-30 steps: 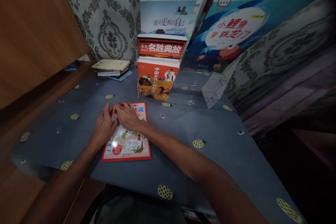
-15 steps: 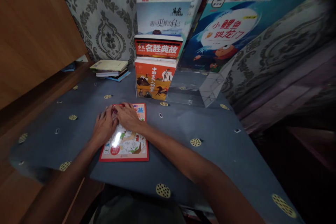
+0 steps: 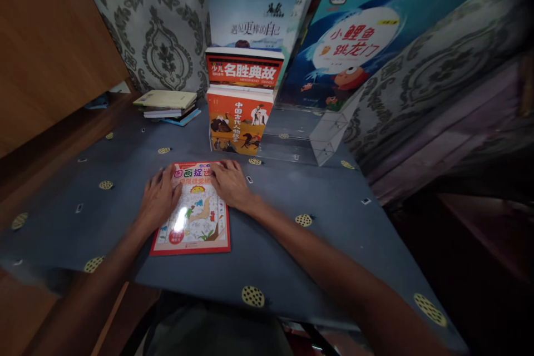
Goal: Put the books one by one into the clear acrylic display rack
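A red-bordered picture book (image 3: 198, 228) lies closed and flat on the cloth-covered table, its cover up. My left hand (image 3: 161, 194) rests over the book's upper left edge, palm down, fingers stretched out. On the opposite side, my right hand (image 3: 231, 183) lies over the upper right corner, palm down with its fingers extended. Between the hands the cover shows a title, a small sun and a drawn scene, with a bright glare spot at lower left. Just beyond the book stands an orange book (image 3: 240, 122) in the front of a clear stand.
The clear acrylic stand (image 3: 327, 136) holds several upright books, among them a blue fish-cover book (image 3: 346, 39) and a pale blue book (image 3: 254, 16). A small stack of books (image 3: 169, 101) lies at the back left. A wooden cabinet (image 3: 54, 55) borders the left side.
My hands have moved apart from the middle of the cover to its two sides, uncovering the title. The whole view has shifted slightly.
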The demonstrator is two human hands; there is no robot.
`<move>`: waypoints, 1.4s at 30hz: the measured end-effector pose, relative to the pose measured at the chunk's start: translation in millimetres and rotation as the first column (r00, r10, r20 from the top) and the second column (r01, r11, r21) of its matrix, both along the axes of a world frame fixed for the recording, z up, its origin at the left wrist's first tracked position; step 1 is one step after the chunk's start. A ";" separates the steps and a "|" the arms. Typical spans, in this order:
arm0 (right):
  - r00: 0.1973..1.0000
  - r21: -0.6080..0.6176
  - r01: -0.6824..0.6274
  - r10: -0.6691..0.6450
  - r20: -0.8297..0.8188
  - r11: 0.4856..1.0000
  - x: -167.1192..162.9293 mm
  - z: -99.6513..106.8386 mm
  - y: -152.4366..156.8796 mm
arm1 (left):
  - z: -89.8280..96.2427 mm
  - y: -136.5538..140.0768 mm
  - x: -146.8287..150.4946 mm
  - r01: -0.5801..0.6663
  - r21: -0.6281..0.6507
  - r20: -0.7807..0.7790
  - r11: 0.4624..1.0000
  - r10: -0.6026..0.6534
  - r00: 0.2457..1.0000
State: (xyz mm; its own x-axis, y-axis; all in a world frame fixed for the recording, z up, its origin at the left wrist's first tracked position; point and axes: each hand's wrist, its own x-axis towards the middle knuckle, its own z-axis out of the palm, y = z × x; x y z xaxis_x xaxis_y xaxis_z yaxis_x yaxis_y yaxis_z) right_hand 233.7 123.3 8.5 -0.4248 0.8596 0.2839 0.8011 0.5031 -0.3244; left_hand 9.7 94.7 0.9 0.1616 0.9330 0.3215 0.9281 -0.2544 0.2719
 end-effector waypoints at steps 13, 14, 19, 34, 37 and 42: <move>0.967 -0.148 0.044 -0.079 -0.242 0.988 30.6 -10.5 12.6 | 7.5 -0.9 1.6 0.101 0.041 -0.149 0.994 -0.094 0.984; 0.964 -0.159 0.030 -0.071 -0.256 0.987 31.9 -10.9 13.8 | 10.5 -0.2 4.4 0.148 0.050 -0.170 0.988 -0.138 0.976; 0.957 -0.174 -0.011 -0.040 -0.286 0.985 37.5 -11.5 16.0 | 13.6 11.8 31.0 0.361 0.018 -0.143 0.932 -0.355 0.924; 0.959 -0.158 -0.039 -0.008 -0.285 0.987 40.6 -14.3 19.8 | 10.3 8.2 42.1 0.534 -0.111 -0.051 0.838 -0.541 0.839; 0.963 -0.151 -0.037 -0.005 -0.270 0.988 39.8 -14.8 19.6 | 12.0 -1.6 41.2 0.573 -0.129 -0.037 0.809 -0.582 0.813; 0.970 -0.141 -0.029 -0.006 -0.244 0.990 39.2 -14.2 19.2 | 14.1 -20.7 38.5 0.636 -0.156 -0.043 0.756 -0.648 0.760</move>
State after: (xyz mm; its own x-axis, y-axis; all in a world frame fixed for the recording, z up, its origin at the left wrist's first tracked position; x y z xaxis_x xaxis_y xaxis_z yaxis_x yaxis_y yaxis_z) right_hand 272.9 142.5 -5.8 -0.3686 0.8940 0.2546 0.6836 0.4463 -0.5775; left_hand 48.2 73.9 15.0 0.7588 0.6301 0.1650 0.5801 -0.7690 0.2685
